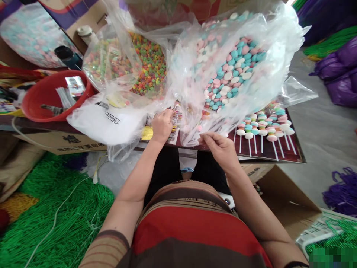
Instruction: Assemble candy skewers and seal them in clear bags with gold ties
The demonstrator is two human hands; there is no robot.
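Observation:
My left hand [162, 125] reaches over small printed packets [177, 114] at the table's front, beside a yellow-edged stack [145, 133]. Its fingers are curled together and their tips are partly hidden. My right hand [220, 149] is closed in a pinch at the front edge of a clear plastic bag [192, 126]; what sits between the fingertips is too small to make out. Inside that bag lie pink, white and blue candy-like pieces [232, 74]. To the right, several sticks with stacked pastel pieces [262, 128] rest on the dark red table [296, 149].
Colourful ring-shaped pieces [149, 65] fill another clear bag. A white plastic bag [108, 121] overhangs the table front. At the left stand a red basin [39, 100] and a dark bottle [67, 56]. An open cardboard box [287, 197] sits below right; green strands [64, 216] cover the floor left.

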